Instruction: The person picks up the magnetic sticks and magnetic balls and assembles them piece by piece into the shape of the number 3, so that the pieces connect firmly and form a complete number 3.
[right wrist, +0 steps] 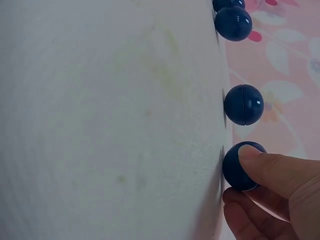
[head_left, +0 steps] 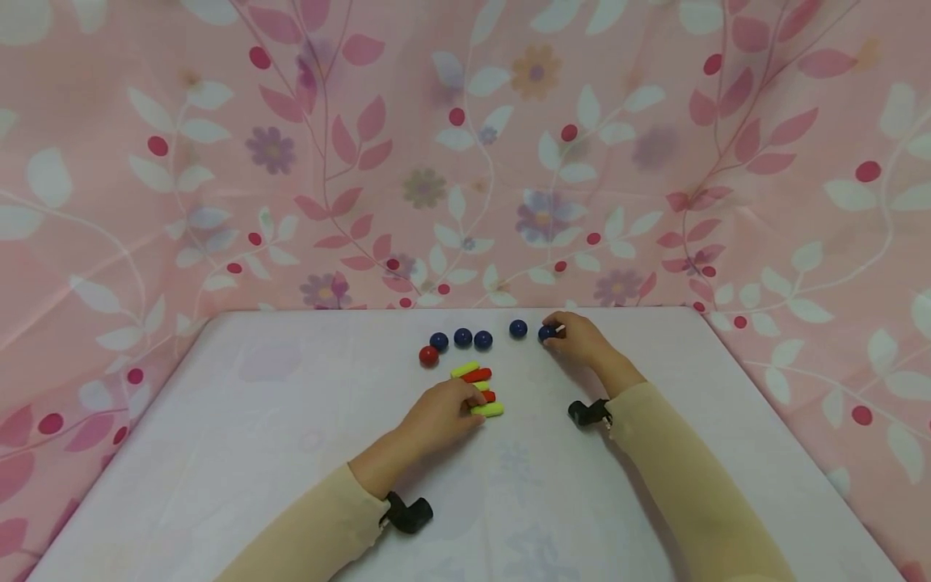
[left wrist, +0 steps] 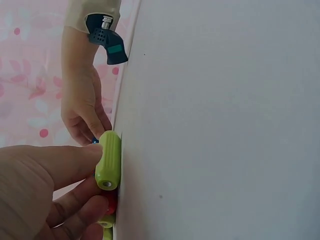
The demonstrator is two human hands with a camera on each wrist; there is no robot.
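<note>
My left hand [head_left: 440, 414] pinches the nearest yellow-green stick [head_left: 491, 410] of a row of short sticks. In the left wrist view, that ribbed stick [left wrist: 108, 162] shows a small round spot in its end, and my thumb lies against its side. Other fingers are by a red stick [left wrist: 111, 202] behind it. At the back right, my right hand [head_left: 582, 339] holds a dark blue ball [head_left: 547, 333] between thumb and fingers. The right wrist view shows this ball [right wrist: 239, 167] low at the tabletop, partly covered by the thumb.
Left of the held ball stands another blue ball [head_left: 518, 329], with several more farther left. A red ball [head_left: 429, 356] sits at the left end. Red and yellow-green sticks [head_left: 465, 369] lie side by side on the white table [head_left: 291, 420]. Floral cloth [head_left: 465, 162] hangs behind.
</note>
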